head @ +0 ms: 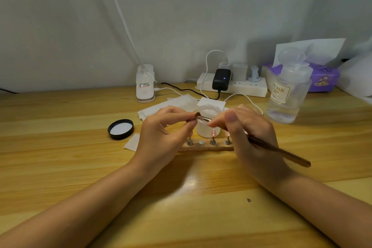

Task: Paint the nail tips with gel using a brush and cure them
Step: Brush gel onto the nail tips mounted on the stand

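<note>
My right hand (pixel 247 133) grips a long brown brush (pixel 281 152), its tip reaching left over an open white jar (pixel 209 125). Between thumb and fingers, my left hand (pixel 165 131) pinches a small dark nail tip on its stand (pixel 197 115), and the brush tip touches it. Below the jar lies a wooden holder strip (pixel 207 148) carrying metal stands (pixel 213 141), some with pink nail tips (pixel 213 133). One round magnet spot (pixel 201 142) on the strip is bare.
A black jar lid (pixel 121 129) lies left of my hands. White wipes (pixel 177 104) lie behind the jar. A clear pump bottle (pixel 287 94) stands at the right; a power strip (pixel 231 84), a white clip lamp (pixel 145 84) and a purple tissue pack (pixel 322 78) line the wall.
</note>
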